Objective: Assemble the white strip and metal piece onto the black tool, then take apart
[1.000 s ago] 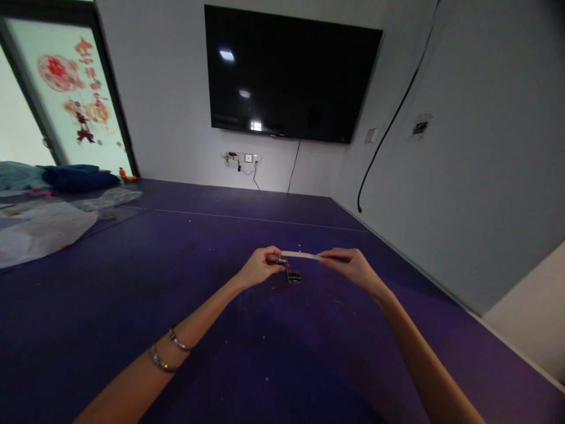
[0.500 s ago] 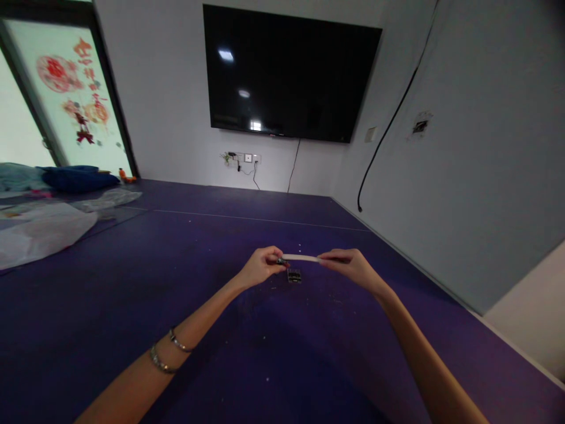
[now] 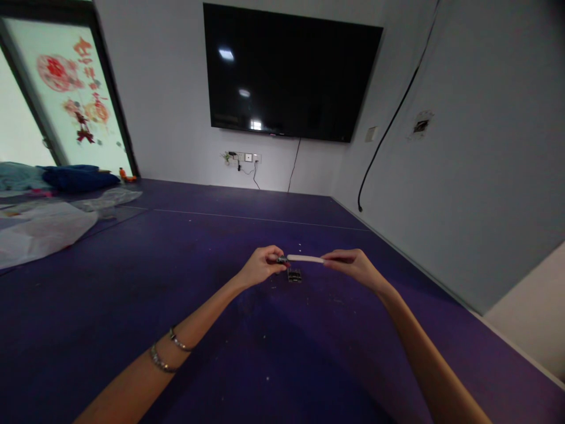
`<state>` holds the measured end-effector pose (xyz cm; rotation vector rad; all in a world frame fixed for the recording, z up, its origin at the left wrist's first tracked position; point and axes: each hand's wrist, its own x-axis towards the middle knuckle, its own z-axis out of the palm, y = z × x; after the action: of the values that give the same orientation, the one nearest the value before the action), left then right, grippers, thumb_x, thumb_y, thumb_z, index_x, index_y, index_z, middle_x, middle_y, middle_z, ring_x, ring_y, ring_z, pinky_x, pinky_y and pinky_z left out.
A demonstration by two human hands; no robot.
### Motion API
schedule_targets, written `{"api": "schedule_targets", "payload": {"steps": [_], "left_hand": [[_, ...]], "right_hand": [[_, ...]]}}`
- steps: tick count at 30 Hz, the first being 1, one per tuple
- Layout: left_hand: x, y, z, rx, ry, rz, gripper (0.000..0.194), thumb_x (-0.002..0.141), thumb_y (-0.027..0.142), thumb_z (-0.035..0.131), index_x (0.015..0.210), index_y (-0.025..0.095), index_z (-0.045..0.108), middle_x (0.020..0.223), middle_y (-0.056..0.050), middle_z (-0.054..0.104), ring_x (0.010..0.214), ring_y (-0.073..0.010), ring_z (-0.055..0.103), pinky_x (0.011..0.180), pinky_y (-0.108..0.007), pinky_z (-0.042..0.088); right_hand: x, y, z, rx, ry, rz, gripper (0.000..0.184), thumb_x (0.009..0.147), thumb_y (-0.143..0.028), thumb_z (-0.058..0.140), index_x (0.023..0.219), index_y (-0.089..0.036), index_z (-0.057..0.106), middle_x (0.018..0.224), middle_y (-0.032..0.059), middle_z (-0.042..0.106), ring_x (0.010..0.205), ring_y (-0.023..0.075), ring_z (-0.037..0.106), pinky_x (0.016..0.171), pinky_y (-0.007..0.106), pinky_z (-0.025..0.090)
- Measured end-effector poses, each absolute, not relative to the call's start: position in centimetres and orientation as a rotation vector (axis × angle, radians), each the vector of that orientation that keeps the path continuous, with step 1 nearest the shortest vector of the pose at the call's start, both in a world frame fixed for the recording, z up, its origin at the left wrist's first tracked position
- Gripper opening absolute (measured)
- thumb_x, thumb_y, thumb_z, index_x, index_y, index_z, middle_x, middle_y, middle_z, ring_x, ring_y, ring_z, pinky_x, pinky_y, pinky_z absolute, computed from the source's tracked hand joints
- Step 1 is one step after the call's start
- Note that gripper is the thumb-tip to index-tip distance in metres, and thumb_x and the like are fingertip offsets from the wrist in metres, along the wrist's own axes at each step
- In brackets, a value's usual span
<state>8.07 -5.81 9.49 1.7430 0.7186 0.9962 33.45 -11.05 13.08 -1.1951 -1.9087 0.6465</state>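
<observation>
My left hand (image 3: 263,264) is closed in a pinch on a small grey metallic piece (image 3: 282,259), too small to name. In the fingers of my right hand (image 3: 351,266) is the right end of a slender, pale, slightly curved stick (image 3: 304,258). The stick lies nearly level between my hands. Its rounded left end is right beside the metallic piece; whether they touch I cannot tell. Just below, on the purple floor surface (image 3: 212,324), sits a small dark case (image 3: 294,275) whose contents are unclear.
Clear plastic sheeting (image 3: 48,227) and a dark blue cloth bundle (image 3: 79,178) lie at the left. A large television (image 3: 291,70) hangs on the far wall above some sockets (image 3: 248,158). Down the right wall dangles a black cable (image 3: 388,129). Small white specks dot the floor.
The right hand has shifted slightly right with the pale stick. The stick's left end has come away from the left fingers, and more of the metallic piece shows.
</observation>
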Motion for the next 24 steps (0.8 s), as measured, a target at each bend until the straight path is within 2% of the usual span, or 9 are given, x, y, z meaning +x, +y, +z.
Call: {"api": "schedule_targets", "payload": {"steps": [8,13,18,24], "left_hand": [[8.11,-6.01,9.53,1.677,0.643,0.988,0.021,0.062,0.011,0.067,0.078,0.013,0.054,0.077,-0.005,0.069,0.071,-0.014,0.064,0.066,-0.026,0.047],[8.18,-5.92,9.46,1.641,0.68,0.982,0.024,0.059,0.009,0.068,0.077,0.014,0.053,0.071,-0.002,0.068,0.067,-0.0134,0.064,0.063,-0.025,0.047],[8.14,-6.14,9.59,1.668,0.626,0.978,0.021,0.062,0.011,0.068,0.077,0.013,0.054,0.077,-0.005,0.069,0.071,-0.0139,0.064,0.066,-0.026,0.047],[8.18,-6.11,9.44,1.696,0.678,0.972,0.022,0.061,0.01,0.067,0.079,0.013,0.054,0.075,-0.004,0.069,0.069,-0.013,0.063,0.064,-0.025,0.046]], "right_hand": [[33.53,-11.06,12.99,-1.222,-1.848,0.658,0.027,0.07,-0.04,0.064,0.084,-0.019,0.072,0.086,0.0058,0.069,0.08,0.0202,0.062,0.072,0.031,0.046],[33.56,-11.07,13.16,-1.182,-1.937,0.666,0.026,0.071,-0.04,0.064,0.085,-0.02,0.072,0.084,0.0044,0.069,0.08,0.0198,0.061,0.072,0.03,0.046],[33.98,-10.82,12.93,-1.222,-1.891,0.624,0.027,0.071,-0.041,0.063,0.085,-0.019,0.072,0.086,0.0053,0.069,0.081,0.0207,0.062,0.072,0.031,0.046],[33.71,-10.96,13.1,-1.206,-1.946,0.636,0.027,0.071,-0.041,0.063,0.086,-0.02,0.072,0.086,0.0051,0.069,0.082,0.021,0.062,0.072,0.031,0.047]]}}
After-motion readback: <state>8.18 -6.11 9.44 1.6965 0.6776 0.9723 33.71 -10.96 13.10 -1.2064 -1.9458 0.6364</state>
